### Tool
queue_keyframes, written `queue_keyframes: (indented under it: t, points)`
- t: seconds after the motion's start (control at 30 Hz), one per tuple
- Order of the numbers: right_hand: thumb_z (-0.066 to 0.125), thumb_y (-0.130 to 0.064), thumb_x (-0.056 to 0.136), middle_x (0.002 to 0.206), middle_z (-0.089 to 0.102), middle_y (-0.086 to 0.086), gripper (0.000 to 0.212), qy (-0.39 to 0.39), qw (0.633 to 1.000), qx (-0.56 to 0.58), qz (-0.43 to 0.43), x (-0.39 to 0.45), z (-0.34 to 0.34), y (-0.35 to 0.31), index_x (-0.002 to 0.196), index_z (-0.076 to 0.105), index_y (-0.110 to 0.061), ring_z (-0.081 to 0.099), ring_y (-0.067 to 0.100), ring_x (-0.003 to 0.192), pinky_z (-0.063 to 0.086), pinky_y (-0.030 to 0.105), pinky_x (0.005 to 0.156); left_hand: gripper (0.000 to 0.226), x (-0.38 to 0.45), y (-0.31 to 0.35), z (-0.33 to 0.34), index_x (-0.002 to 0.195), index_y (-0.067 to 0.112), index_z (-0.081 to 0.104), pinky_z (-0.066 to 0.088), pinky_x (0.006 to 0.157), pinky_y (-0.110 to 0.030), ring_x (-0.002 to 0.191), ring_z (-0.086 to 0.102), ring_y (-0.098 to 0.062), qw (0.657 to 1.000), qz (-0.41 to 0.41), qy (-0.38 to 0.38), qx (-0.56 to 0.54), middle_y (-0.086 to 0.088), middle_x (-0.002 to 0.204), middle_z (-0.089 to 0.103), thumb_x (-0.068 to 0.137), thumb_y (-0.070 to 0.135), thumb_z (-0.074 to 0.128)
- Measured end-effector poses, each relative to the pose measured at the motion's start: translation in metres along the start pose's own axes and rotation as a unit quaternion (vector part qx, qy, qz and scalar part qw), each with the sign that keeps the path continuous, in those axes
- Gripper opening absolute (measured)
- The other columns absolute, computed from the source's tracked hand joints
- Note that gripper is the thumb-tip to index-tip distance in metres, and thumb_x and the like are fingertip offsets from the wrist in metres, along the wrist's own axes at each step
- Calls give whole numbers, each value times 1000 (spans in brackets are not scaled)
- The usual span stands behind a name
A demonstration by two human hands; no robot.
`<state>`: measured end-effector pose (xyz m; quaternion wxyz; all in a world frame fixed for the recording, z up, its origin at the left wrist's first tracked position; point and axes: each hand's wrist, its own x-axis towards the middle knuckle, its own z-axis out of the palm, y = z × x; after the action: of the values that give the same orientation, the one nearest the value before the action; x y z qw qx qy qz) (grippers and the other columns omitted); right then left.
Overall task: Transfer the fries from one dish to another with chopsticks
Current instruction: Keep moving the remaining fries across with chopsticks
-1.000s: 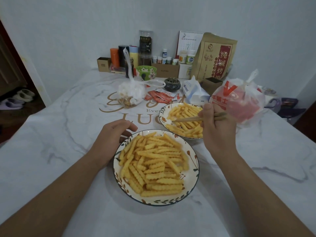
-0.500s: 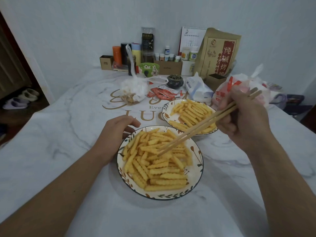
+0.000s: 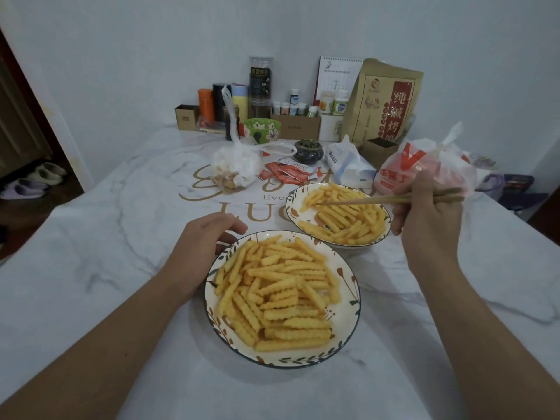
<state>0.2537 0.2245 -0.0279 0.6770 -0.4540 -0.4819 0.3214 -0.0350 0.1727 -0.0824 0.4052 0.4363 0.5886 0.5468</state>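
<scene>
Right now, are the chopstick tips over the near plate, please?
No, the chopsticks in the right hand reach over the far plate.

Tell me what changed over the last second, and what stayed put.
The right hand swung the chopsticks from the far dish down to the near dish, then back over the far dish, tips at its fries; whether a fry was carried is unclear. The left hand stayed at the near dish's rim; both dishes kept their places.

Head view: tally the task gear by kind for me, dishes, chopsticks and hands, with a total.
Dishes: 2, near and far.
Chopsticks: 2, one pair in the right hand.
Hands: 2, left and right.
Total: 6.
</scene>
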Motion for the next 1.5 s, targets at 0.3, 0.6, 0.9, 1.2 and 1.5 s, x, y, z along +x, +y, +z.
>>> queue_keyframes:
  t: [0.3, 0.6, 0.9, 1.2, 1.5]
  points:
    - [53, -38, 104, 50, 54, 10, 49, -26, 997, -46, -51, -19, 32, 20, 80, 65, 4, 51, 19, 39, 44, 28, 41, 30, -2, 0, 1, 85, 10, 77, 54, 73, -39, 75, 66, -26, 1000, 3, 9, 4, -13, 84, 72, 100, 24, 55]
    - [42, -38, 106, 54, 55, 2, 49, -11, 989, -105, -104, -24, 43, 20, 72, 63, -12, 53, 20, 52, 45, 42, 53, 32, 0, -1, 0, 85, 11, 77, 54, 75, -41, 76, 67, -29, 1000, 2, 3, 5, -16, 86, 72, 102, 26, 53]
    - [45, -33, 107, 48, 48, 3, 60, 62, 979, 164, 104, 7, 4, -4, 52, 62, -18, 38, 16, 39, 30, 23, 40, 31, 0, 0, 0, 89, 6, 76, 53, 70, -37, 75, 64, -32, 1000, -7, 4, -14, -21, 86, 69, 102, 24, 54]
    - [43, -32, 107, 49, 40, 7, 53, -203, 950, 176, 155, 0, -3, -13, 62, 60, -10, 28, 15, 35, 23, 21, 39, 32, -2, 2, 0, 87, 7, 76, 52, 71, -39, 73, 63, -32, 1000, -12, 6, -21, -18, 84, 69, 101, 24, 54]
    - [45, -33, 105, 52, 41, 7, 50, -214, 953, 160, 141, -2, -2, -15, 66, 64, -10, 28, 14, 39, 20, 25, 42, 30, -5, 5, 0, 85, 6, 76, 52, 68, -34, 71, 64, -26, 1000, -7, 4, -19, -11, 81, 70, 99, 23, 55]
